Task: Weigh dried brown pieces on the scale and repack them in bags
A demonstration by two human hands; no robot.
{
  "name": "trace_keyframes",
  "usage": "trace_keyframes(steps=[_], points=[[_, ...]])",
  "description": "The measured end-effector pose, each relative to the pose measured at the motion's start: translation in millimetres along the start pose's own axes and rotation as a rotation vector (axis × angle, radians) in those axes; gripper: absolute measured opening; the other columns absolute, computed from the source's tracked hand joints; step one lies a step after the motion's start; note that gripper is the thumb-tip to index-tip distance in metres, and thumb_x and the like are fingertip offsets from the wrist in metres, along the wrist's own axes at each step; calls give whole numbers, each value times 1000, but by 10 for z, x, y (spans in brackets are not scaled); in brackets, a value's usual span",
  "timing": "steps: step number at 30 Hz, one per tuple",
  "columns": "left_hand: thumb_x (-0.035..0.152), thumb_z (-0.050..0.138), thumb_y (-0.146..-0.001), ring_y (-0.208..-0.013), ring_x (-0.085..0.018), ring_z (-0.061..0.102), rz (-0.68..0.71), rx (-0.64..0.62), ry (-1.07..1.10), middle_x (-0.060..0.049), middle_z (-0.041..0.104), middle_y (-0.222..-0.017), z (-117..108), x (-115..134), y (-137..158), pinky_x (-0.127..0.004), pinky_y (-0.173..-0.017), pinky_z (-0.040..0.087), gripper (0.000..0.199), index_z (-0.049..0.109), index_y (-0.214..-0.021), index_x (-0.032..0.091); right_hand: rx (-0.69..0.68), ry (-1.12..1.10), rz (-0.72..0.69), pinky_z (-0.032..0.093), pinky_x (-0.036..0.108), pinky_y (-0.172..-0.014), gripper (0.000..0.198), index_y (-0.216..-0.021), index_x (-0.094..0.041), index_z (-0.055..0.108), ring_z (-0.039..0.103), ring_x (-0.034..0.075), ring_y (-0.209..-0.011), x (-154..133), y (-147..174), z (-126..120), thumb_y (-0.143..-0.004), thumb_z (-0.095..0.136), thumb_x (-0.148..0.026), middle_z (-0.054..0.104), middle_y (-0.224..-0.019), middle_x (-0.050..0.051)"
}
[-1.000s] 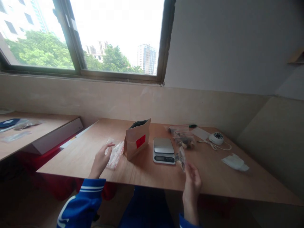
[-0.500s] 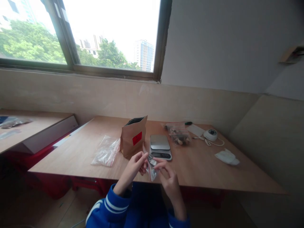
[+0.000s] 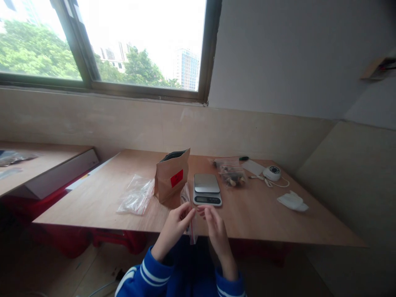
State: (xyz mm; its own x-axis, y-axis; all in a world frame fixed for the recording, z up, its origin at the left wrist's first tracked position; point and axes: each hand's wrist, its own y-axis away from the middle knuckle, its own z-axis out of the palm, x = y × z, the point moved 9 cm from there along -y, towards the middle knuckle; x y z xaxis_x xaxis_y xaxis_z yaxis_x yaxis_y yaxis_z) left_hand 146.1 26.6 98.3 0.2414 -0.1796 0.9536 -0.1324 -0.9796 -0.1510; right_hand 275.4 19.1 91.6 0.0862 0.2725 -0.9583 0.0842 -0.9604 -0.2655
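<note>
My left hand [image 3: 177, 225] is closed in a pinch on a small clear zip bag [image 3: 193, 233] with a red seal line. The bag hangs down past the table's front edge, turned nearly edge-on, so its contents are hard to make out. My right hand [image 3: 215, 227] is just right of the bag, its fingers stretched and slightly bent with nothing visible in them. Behind the hands lies a digital kitchen scale [image 3: 206, 189] with a bare metal plate. A brown paper pouch [image 3: 168, 179] with a red label stands upright, open at the top, left of the scale.
Flat clear zip bags [image 3: 136, 196] lie left of the pouch. Filled zip bags [image 3: 232, 176] sit behind the scale to the right, near a white dome camera [image 3: 272, 173] with its cable. A crumpled white wad [image 3: 292, 201] rests on the table [image 3: 262, 222] at right.
The small bag has turned from facing me to nearly edge-on. My right hand has come off it, and the white piece seen in it before is hidden now.
</note>
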Motion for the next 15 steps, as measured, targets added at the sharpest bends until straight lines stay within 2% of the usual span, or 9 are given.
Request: trace_keyframes(steps=[2, 4, 7, 10, 15], points=[[41, 50, -87, -57, -12, 45, 44, -13, -130, 3, 50, -60, 63, 40, 43, -23, -54, 34, 29, 56, -71, 18, 31, -61, 51, 51, 31, -82, 31, -100, -20, 63, 65, 20, -90, 46, -17, 46, -90, 48, -45, 68, -95, 6], [35, 49, -87, -62, -14, 52, 64, -16, -210, 0, 61, -69, 113, 54, 77, -23, -59, 37, 22, 64, -86, 19, 60, -116, 73, 52, 30, -77, 28, -95, -19, 63, 66, 20, -84, 67, -31, 84, -86, 56, -44, 69, -89, 5], [29, 50, -86, -73, -17, 60, 73, -3, -255, -3, 70, -85, 141, 66, 93, -23, -66, 41, 23, 67, -100, 22, 108, -173, 90, 54, 29, -74, 26, -90, -18, 63, 68, 19, -79, 79, -37, 98, -82, 62, -43, 70, -83, 5], [32, 51, -86, -74, -18, 61, 66, -5, -276, -3, 71, -86, 141, 80, 84, -24, -65, 41, 23, 68, -97, 23, 118, -189, 91, 55, 30, -72, 26, -86, -17, 65, 68, 20, -78, 57, -32, 97, -81, 64, -42, 71, -81, 6], [40, 51, -86, -64, -18, 55, 101, -1, -318, -3, 65, -72, 111, 130, 94, -24, -58, 36, 25, 68, -86, 22, 118, -175, 101, 55, 30, -68, 27, -82, -17, 66, 68, 21, -73, 34, -22, 81, -83, 60, -44, 70, -74, 5]])
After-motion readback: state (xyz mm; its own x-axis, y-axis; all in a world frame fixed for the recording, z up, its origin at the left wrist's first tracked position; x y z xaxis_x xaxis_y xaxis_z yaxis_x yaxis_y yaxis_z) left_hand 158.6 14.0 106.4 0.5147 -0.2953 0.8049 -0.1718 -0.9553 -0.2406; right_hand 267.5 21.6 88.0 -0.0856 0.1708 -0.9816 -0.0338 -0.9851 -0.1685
